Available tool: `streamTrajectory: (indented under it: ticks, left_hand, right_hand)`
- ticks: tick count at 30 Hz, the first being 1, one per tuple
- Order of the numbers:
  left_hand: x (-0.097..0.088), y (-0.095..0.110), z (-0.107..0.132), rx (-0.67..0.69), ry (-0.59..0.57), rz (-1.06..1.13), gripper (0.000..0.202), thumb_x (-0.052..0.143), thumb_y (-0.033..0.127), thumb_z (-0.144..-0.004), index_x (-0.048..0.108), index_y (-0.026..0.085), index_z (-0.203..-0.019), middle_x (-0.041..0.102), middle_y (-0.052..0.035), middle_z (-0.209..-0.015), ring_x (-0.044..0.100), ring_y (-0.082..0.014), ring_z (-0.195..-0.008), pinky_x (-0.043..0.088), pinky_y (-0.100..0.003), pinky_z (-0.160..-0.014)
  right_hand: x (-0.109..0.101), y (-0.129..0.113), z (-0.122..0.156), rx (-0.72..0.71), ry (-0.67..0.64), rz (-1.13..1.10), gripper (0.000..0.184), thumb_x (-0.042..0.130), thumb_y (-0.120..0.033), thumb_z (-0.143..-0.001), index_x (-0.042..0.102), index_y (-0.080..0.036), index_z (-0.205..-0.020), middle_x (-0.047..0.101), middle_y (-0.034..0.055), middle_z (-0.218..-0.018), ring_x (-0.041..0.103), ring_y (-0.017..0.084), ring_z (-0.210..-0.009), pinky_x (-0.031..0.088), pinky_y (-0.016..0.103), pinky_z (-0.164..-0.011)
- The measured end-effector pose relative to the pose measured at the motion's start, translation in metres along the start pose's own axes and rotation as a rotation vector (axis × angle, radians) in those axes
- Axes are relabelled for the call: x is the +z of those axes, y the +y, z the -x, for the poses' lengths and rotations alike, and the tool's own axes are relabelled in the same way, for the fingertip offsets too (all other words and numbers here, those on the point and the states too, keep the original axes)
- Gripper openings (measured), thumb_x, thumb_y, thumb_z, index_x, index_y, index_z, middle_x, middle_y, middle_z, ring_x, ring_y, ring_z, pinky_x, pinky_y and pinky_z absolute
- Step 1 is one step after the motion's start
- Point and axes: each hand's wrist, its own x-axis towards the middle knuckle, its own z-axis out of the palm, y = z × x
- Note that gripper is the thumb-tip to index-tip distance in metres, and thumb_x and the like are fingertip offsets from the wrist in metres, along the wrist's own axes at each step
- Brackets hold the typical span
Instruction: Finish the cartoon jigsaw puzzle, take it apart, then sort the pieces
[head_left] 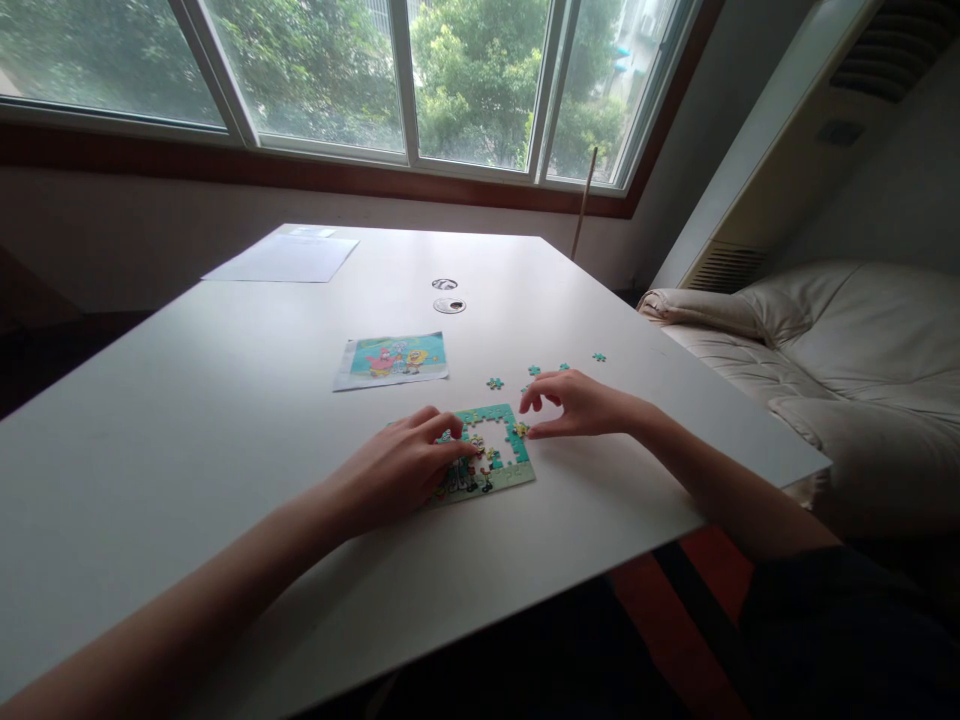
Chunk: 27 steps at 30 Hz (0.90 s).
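Puzzle (517, 475) lies flat on the white table (247, 400) in front of you, with its edge mostly made and a hole in its middle where the table shows. Your left hand (409, 450) is at its nine o'clock side and hides that part. Its fingers are bent, and the thumb tip is by a small yellow piece (478, 446) at the hole, but I cannot tell if you pinch that piece or just press on it. Your right hand (574, 402) is at two o'clock, thumb and fingers curved and well spread, with nothing between them. Its thumb tip is right beside another yellow bit (520, 430) on the three o'clock edge. You seem to be at the step of filling the middle. I think your next move needs a soft pinch on one bit, a small turn to match its knobs, and a light push down, while your left hand keeps the rest from sliding. More loose pieces (495, 383) lie on the table between twelve and two o'clock. The picture sheet (394, 362) to check against lies near ten o'clock. I see no box or tray; only the puzzle's edge acts like a holder, with a few bits inside it.
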Motion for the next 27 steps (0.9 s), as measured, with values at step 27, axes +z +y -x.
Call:
streamTrajectory:
  ticks: [27]
  left_hand:
    - [0.000,0.000,0.005,0.054,-0.080,-0.135,0.055,0.040,0.002,-0.073,0.045,0.025,-0.123,0.052,0.0017,-0.123,0.044,-0.0221,-0.102,0.040,-0.034,-0.083]
  right_hand:
    - [0.012,0.011,-0.001,-0.023,-0.068,0.041,0.011,0.052,-0.020,-0.078,0.062,-0.015,-0.079,0.059,0.0016,-0.071,0.048,0.008,-0.059,0.037,0.019,-0.059]
